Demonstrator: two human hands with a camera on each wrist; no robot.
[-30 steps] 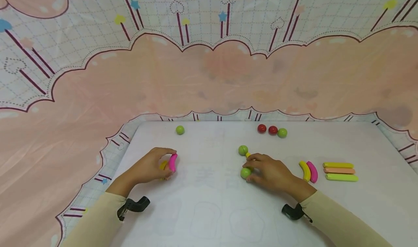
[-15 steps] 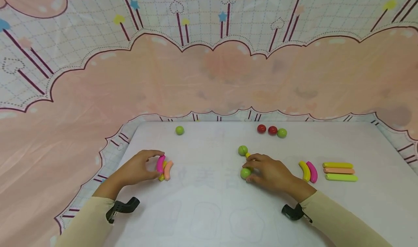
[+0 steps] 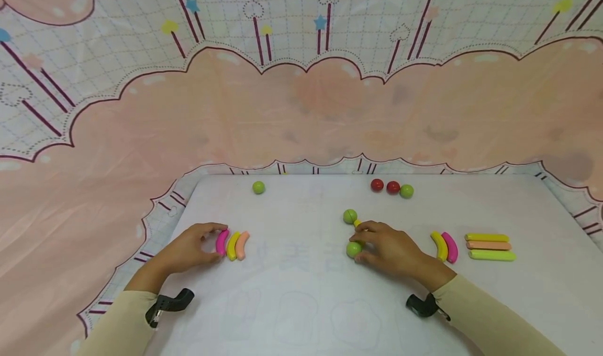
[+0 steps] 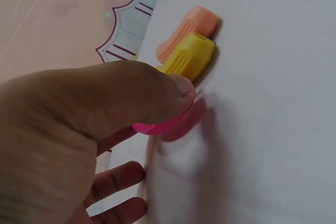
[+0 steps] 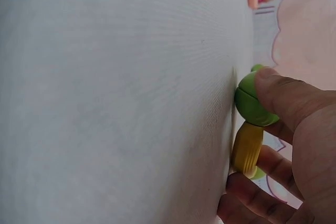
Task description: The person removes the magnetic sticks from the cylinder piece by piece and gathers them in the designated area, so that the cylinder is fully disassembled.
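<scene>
My left hand pinches a pink banana-shaped piece between thumb and fingers, at the table's left. Right of it lie a yellow curved piece and an orange curved piece, side by side; the left wrist view shows the thumb over the pink one. Near the middle, my right hand holds a green ball by thumb and finger. A yellow piece touches that ball, mostly covered by the fingers in the head view. A second green ball sits at its far end.
Yellow and pink curved pieces lie right of my right hand, beside a stack of straight sticks. Two red balls and a green ball stand at the back; another green ball is at the back left.
My left hand has carried the pink piece leftward, from over the yellow and orange pieces to the yellow one's left side, uncovering both. The right hand has stayed in place.
</scene>
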